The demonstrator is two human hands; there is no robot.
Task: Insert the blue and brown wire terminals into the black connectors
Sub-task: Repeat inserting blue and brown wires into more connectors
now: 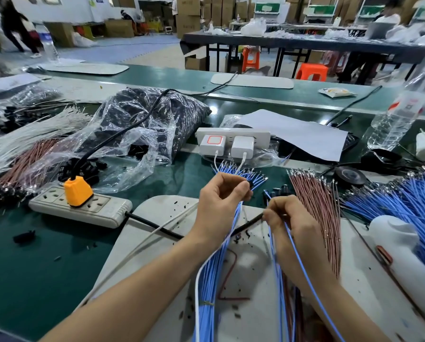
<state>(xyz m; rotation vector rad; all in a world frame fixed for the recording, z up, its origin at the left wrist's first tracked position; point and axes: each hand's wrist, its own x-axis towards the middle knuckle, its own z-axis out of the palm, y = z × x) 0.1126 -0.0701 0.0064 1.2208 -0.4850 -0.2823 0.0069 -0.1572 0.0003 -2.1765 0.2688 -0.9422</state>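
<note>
My left hand grips a bundle of blue wires; their terminal ends fan out above the fingers, and a small black connector shows at my fingertips. My right hand pinches a single blue wire near its tip, a short way right of the left hand. More blue and brown wires hang below my right wrist. A row of brown wires lies right of my right hand, with a few black connectors beside their tips. A large fan of blue wires lies at the far right.
A grey mat lies under my hands, strewn with black bits. A white power strip with an orange plug sits to the left, a second strip with chargers behind. A plastic bag of black parts, a water bottle and a white roll surround the workspace.
</note>
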